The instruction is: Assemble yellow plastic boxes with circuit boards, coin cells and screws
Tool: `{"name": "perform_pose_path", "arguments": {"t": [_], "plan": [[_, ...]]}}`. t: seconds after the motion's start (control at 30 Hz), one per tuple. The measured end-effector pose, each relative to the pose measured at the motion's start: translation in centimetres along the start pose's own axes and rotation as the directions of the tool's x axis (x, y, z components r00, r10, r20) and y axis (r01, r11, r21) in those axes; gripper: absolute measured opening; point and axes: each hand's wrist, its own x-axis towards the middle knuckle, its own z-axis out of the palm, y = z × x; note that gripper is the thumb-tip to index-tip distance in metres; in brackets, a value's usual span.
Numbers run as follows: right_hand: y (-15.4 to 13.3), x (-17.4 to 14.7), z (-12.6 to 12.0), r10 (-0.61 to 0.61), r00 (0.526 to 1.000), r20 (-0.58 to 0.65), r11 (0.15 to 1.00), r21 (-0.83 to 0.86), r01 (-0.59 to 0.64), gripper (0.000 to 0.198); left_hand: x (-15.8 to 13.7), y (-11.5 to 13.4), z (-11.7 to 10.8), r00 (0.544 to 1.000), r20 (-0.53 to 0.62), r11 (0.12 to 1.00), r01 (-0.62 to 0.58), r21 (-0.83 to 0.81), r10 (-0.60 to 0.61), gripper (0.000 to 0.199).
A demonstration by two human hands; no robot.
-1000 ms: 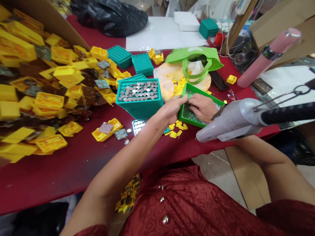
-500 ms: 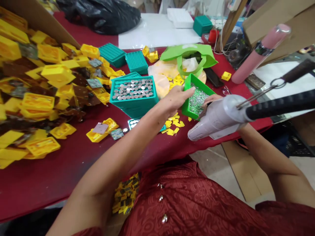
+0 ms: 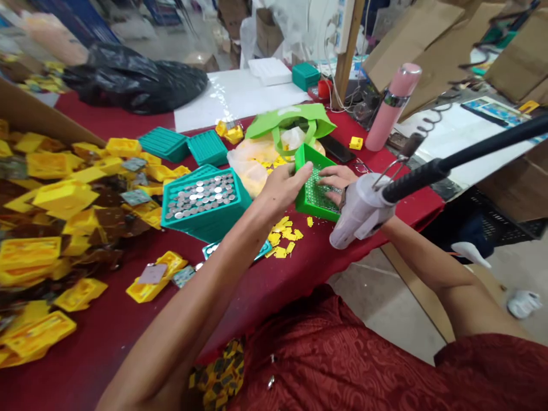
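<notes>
Head view: fingers of your right hand [image 3: 342,178] spread loosely among small metal parts [image 3: 314,192], while your left hand [image 3: 280,185] clasps the tilted green tray [image 3: 317,212] over the desk [image 3: 274,288]. Tipping it further could spill parts onto the nearby yellow pieces [image 3: 280,252].

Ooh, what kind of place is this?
Probably a small assembly workshop: there's a heap of yellow plastic cases, a green tray of tiny metal pieces, and what looks like a power screwdriver.
</notes>
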Motion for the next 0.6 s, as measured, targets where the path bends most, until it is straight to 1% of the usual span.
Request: {"name": "perform_pose_path", "arguments": {"t": [0.1, 0.2, 0.37, 0.47, 0.53, 0.6], "plan": [[0.6, -0.8, -0.3, 0.061, 0.997, -0.052, 0.998, 0.018, -0.061, 0.043, 0.2, -0.1, 0.1, 1.000, -0.022, 1.000, -0.004, -0.017, 0.004, 0.034], [0.8, -1.0, -0.5, 0.064, 0.996, -0.055, 0.998, 0.025, -0.063, 0.045, 0.4, -0.2, 0.2, 1.000, -0.026, 1.000, -0.008, -0.024, 0.008, 0.036], [1.3, -0.6, -0.4, -0.009, 0.999, -0.039, 1.000, -0.003, 0.009, 0.044, 0.2, 0.1, 0.3, 1.000, -0.027, 0.999, 0.012, -0.043, -0.013, 0.035], [2.0, -0.3, 0.3, -0.053, 0.996, -0.074, 0.998, -0.042, 0.050, 0.045, 0.0, 0.2, 0.2, 0.999, -0.023, 0.998, 0.034, -0.046, -0.035, 0.035], [2.3, -0.2, 0.6, -0.095, 0.992, -0.089, 0.994, -0.069, 0.089, 0.040, 0.0, 0.2, 0.3, 0.999, -0.021, 0.998, 0.041, -0.051, -0.042, 0.035], [2.3, -0.2, 0.6, -0.124, 0.991, -0.049, 0.989, -0.086, 0.120, 0.032, 0.2, -0.1, 0.3, 0.999, -0.008, 0.999, 0.031, -0.039, -0.031, 0.033]]}}
